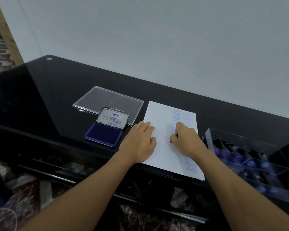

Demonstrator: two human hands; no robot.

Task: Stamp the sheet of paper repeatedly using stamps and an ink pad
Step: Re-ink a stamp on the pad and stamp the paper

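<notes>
Right hand: the right hand (185, 140) is curled into a fist round a stamp (171, 141) and bears down on the paper; only a small dark edge of the stamp shows below the thumb.
Stamp position: on the right half of the sheet, in the middle of a column of blue prints.
Left hand: the left hand (140, 140) lies flat, fingers straight and together, with its fingertips on the sheet's left edge and its palm on the table.
Sheet of paper: the sheet of paper (160, 117) is white, matt and rectangular, and lies flat with its near edge at the table's front.
Prints: blue impressions (176, 114) read FRAGILE and AIR MAIL at the far end, and AMENDED near the right forearm; a fainter column runs beside them.
Ink pad: the ink pad (102, 135) lies open just left of the left hand, a rounded rectangle of deep blue felt-like surface, with its metal lid (113, 119) tilted up behind it and showing a printed label.
Clear cover: a flat transparent plastic cover (105, 100) with a raised rim lies behind the ink pad.
Stamp box: a clear compartmented box (212, 137) stands right of the sheet and holds dark-handled stamps (250, 164) with blue-stained ends, which are blurred.
Table: the table (57, 97) is black, glossy and reflective.
Wall: the wall (157, 39) is plain and pale grey.
</notes>
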